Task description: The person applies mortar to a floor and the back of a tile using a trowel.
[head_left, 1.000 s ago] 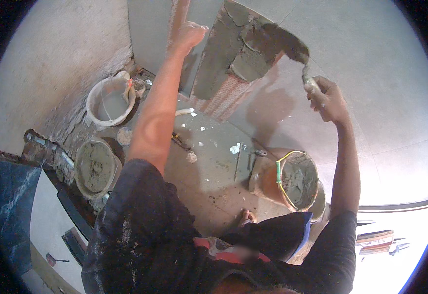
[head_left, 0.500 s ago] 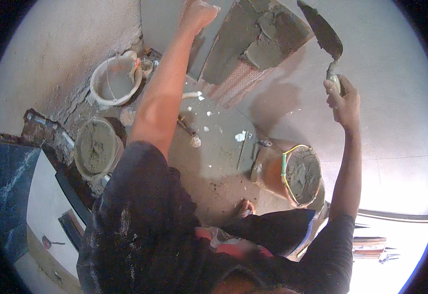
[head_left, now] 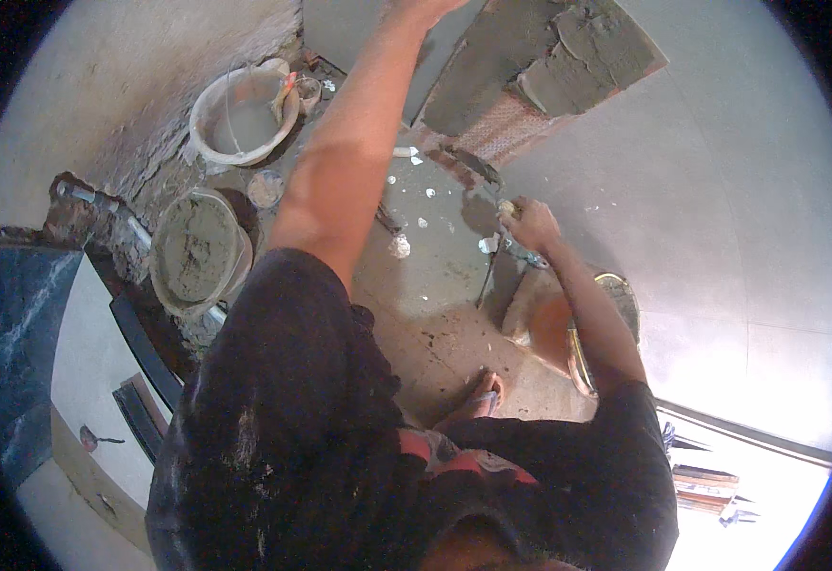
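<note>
My right hand (head_left: 532,228) is closed around the handle of a pointed trowel (head_left: 473,168). Its mortar-smeared blade is beside the lower edge of a tilted tile (head_left: 494,133). The tile's reddish textured back faces me, largely coated with wet grey mortar (head_left: 592,67), thicker on the right half. A bare strip runs along its lower part. My left hand (head_left: 424,9) is at the top edge of the view, beside the tile's upper left end. Its fingers are cut off, so I cannot tell whether it grips anything.
An orange bucket (head_left: 540,319) stands below my right forearm, which partly covers it. At left are a white bucket of cloudy water (head_left: 245,119) and a tub of mortar (head_left: 192,252). White chips (head_left: 423,222) and a green-handled tool (head_left: 527,255) lie on the floor.
My right hand has swung the trowel down and left, from raised at upper right to the tile's lower edge. The view has shifted slightly, with my left hand now partly out of it.
</note>
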Tool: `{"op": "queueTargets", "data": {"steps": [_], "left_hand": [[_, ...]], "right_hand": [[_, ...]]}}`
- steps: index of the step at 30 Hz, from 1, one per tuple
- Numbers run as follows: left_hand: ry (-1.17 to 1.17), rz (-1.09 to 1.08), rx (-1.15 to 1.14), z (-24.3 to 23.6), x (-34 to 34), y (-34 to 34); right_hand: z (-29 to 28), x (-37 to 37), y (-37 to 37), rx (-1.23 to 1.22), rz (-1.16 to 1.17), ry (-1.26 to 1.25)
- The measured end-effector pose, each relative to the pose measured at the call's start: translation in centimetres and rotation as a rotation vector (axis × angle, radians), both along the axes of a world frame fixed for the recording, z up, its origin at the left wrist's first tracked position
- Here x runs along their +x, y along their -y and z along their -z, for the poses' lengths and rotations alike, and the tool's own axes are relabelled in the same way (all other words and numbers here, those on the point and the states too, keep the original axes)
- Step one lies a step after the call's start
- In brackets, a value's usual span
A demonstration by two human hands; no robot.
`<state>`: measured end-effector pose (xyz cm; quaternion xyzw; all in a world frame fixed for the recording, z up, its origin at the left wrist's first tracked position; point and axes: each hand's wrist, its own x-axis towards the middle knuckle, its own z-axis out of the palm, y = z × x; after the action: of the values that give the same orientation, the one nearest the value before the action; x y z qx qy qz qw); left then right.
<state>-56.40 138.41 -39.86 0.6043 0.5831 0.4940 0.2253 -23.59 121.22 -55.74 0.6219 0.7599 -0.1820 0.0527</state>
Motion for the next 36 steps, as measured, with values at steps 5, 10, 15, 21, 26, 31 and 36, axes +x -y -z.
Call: {"op": "queueTargets", "data": {"steps": [5,10,15,21,26,31,36], "left_hand": [[0.002,-0.030,0.005,0.1,0.3,0.3],[0.006,-0.038,-0.045,0.2,0.2,0.5],[0.002,-0.037,-0.074,0.1,0.5,0.7],[0.149,-0.014,-0.090,1.4,0.4,0.0],[0.045,0.013,-0.124,2.2,0.5,-1.3],[-0.119,-0.040,-0.203,0.7,1.3,0.9],[-0.068,-0.064,-0.283,-1.0,1.0,3.1]], "right_hand": [[4.8,0.5,-2.9,0.021,0.021,0.088],[5.9,2.6,-3.3,-0.038,0.076,0.101],[6.4,5.4,-0.7,-0.094,0.214,0.111],[5.1,3.7,1.8,-0.039,0.240,0.098],[5.1,1.4,1.2,-0.023,0.228,0.196],[5.5,0.4,1.3,0.065,0.274,0.239],[2.8,0.1,1.8,0.231,0.291,0.170]]}}
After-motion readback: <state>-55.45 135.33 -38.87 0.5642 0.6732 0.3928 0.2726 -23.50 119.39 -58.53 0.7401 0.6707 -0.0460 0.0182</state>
